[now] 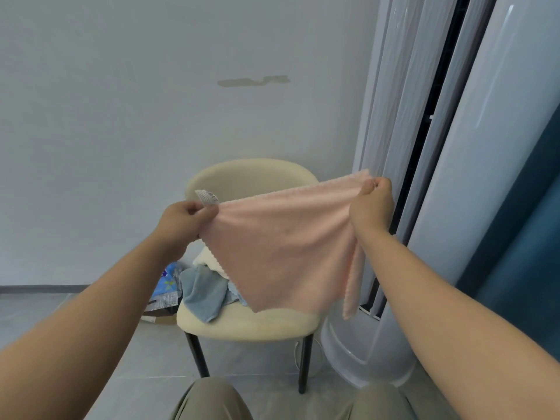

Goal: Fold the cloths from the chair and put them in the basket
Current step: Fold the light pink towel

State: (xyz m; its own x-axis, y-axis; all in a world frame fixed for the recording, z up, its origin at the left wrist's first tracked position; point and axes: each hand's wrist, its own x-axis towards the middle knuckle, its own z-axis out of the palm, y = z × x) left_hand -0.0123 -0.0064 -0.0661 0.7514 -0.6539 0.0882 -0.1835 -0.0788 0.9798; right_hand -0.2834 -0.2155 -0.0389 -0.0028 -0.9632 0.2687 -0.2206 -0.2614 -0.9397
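A pink cloth (281, 247) hangs spread in the air in front of a cream chair (248, 324). My left hand (181, 221) pinches its upper left corner, where a white label sticks up. My right hand (371, 204) pinches the upper right corner, held a little higher. The cloth's lower point droops to the seat. On the seat behind it lie a blue cloth (204, 294) and a cream cloth (209, 259), partly hidden by the pink one. No basket is in view.
A tall white standing air conditioner (424, 207) rises right of the chair, against a dark blue curtain (521, 253). A blue plastic bag and papers (165, 286) lie on the floor left of the chair. My knees (212, 401) show at the bottom edge.
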